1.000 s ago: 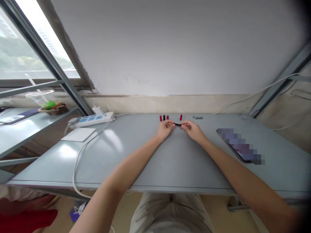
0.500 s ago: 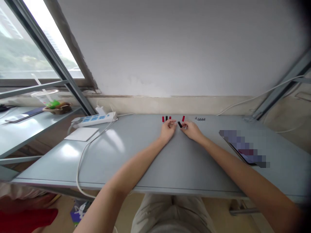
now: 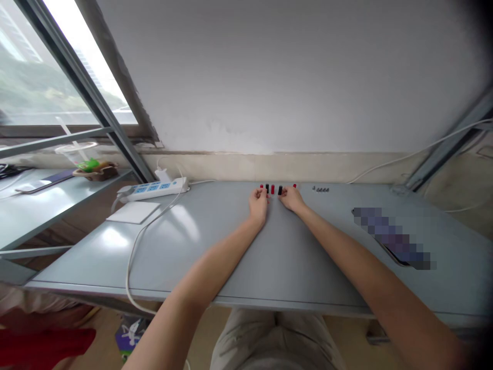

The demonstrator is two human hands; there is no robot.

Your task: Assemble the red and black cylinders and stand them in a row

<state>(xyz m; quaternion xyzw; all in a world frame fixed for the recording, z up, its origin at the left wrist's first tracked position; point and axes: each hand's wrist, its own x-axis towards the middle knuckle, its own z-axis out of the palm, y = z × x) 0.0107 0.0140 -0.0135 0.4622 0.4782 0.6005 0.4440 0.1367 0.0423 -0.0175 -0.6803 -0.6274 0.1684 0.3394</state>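
My right hand pinches a small black cylinder that stands upright at the table's surface. To its left, a red cylinder, another black cylinder and a second red cylinder form a short row. My left hand is just in front of the row's left end, fingers loosely bent, thumb apart, with nothing visible held. It partly hides the leftmost red cylinder. Behind my right hand, the top of one more red cylinder shows.
Several small dark pieces lie right of the cylinders. A blurred flat device rests on the right of the grey table. At left are a power strip, a white flat box and a trailing white cable.
My right hand has moved left and set the tilted black cylinder upright beside the row. My left hand has drawn back slightly to the left. The view has shifted a little.
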